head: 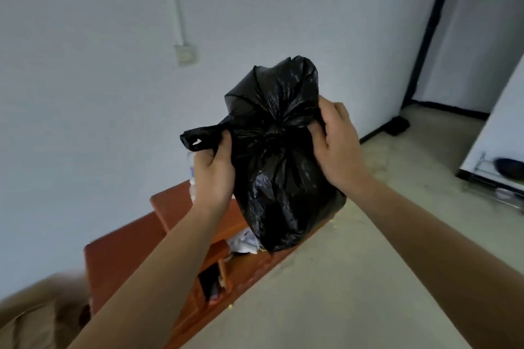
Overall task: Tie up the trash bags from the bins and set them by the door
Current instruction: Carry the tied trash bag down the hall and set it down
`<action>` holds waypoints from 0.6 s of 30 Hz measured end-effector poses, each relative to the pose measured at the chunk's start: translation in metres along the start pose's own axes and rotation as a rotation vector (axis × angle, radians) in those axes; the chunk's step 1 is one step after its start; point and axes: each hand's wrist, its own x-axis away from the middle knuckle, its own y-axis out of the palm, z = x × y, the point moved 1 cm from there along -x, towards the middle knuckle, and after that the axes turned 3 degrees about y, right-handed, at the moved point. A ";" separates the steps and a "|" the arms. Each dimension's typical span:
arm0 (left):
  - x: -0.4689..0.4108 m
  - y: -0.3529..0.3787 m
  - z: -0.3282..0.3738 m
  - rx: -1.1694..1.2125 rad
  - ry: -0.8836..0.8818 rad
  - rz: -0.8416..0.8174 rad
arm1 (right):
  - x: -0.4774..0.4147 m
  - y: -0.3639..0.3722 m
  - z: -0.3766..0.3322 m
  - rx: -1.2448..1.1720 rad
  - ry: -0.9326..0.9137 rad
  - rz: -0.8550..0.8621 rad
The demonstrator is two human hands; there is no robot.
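A black trash bag (279,178) hangs in the air in front of me, its top gathered into a bunched neck with loose plastic standing up above it. My left hand (214,171) grips one twisted end of the bag's top, which sticks out to the left. My right hand (336,147) pinches the other side of the gathered top, fingers curled into the plastic. The bag's full lower part hangs between my forearms.
An orange-brown wooden cabinet (124,252) stands against the white wall below the bag, with papers (243,242) in an open shelf. A dark-framed doorway (425,45) is at the far right. A white appliance (499,133) and a wire rack (493,178) stand at right.
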 end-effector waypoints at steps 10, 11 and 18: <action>-0.046 0.234 -0.090 0.032 -0.061 -0.279 | -0.040 -0.111 0.218 0.148 0.170 0.109; -0.054 0.252 -0.102 0.043 -0.077 -0.288 | -0.047 -0.115 0.238 0.162 0.185 0.109; -0.150 0.427 -0.192 0.115 -0.144 -0.401 | -0.141 -0.152 0.399 0.277 0.269 0.170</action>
